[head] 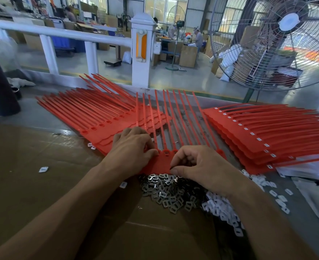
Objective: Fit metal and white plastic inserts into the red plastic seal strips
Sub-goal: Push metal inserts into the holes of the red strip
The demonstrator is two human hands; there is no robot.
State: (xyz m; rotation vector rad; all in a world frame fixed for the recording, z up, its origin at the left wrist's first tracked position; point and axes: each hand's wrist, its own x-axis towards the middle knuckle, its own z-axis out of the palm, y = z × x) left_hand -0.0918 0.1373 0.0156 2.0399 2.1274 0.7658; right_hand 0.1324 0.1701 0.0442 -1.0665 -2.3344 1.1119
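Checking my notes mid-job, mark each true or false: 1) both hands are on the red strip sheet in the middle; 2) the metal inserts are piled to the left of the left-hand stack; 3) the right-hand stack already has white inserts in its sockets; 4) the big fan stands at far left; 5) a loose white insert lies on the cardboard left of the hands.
1) True: left hand and right hand both rest on the middle strip sheet.
2) False: the metal inserts lie just in front of the hands.
3) True: the right stack shows white inserts; the left stack does not.
4) False: the fan is at upper right.
5) True: a white insert lies on the cardboard.
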